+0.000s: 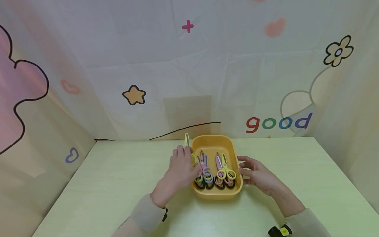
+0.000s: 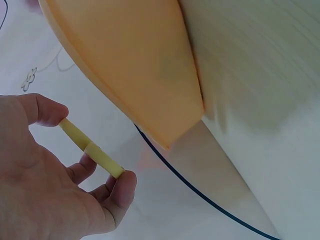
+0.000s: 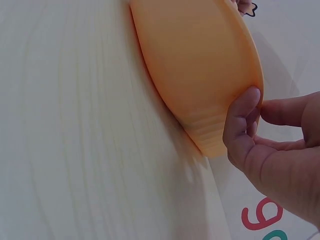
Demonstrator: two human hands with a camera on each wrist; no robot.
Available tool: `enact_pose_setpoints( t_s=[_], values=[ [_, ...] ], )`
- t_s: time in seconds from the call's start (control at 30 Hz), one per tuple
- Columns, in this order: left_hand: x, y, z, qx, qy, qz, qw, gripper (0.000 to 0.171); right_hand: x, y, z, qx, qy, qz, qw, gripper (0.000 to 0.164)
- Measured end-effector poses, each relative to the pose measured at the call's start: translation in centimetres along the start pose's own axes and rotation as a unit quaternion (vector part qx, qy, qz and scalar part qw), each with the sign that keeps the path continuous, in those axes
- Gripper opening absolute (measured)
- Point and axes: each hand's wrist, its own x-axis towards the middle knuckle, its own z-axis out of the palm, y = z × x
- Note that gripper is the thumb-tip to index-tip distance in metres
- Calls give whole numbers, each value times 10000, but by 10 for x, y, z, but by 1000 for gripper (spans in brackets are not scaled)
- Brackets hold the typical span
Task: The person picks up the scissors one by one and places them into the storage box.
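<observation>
A yellow pair of scissors (image 1: pixel 187 140) stands upright at the left rim of a yellow plastic basket (image 1: pixel 217 196), its blade pointing away. My left hand (image 1: pixel 180 168) pinches its handle loops between thumb and fingers; in the left wrist view the yellow handle (image 2: pixel 103 159) shows edge-on. At the opposite side, my right hand (image 1: pixel 260 174) holds the basket's right rim, thumb and fingertips against the edge. Inside the basket lie several scissors, among them a pink pair (image 1: pixel 206 171) on the left and another yellow pair (image 1: pixel 226 172) on the right, blades pointing away.
The basket sits on a pale wooden table (image 1: pixel 118 184), near its back edge. Behind hangs a printed cloth (image 1: pixel 189 75) with a star, hearts and the word "good". Black bands (image 1: pixel 279 231) show at the cuffs of both sleeves.
</observation>
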Motion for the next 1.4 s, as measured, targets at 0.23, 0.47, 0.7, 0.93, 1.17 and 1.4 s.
enact_pose_setpoints(
  t_s=[0.23, 0.47, 0.7, 0.93, 1.17, 1.4],
  values=[
    [5, 14, 8, 170, -219, 23, 9996, 45, 0, 0, 0, -25, 20, 13, 10000, 58],
    [7, 27, 14, 205, -412, 125, 9989, 41, 0, 0, 0, -67, 74, 44, 9999, 58],
    [8, 39, 23, 939, -667, 191, 9932, 44, 0, -1, -1, -35, 8, 16, 10000, 58],
    [10, 47, 32, 1637, -1208, -39, 9791, 51, 0, -1, -1, -44, 0, 11, 10000, 58],
    [10, 54, 34, 2205, -1604, -158, 9620, 62, -1, -2, -1, -3, -38, 6, 10000, 58],
    [8, 56, 36, 2668, -1623, -36, 9500, 56, -1, -1, -1, -21, -28, 30, 10000, 58]
  ],
)
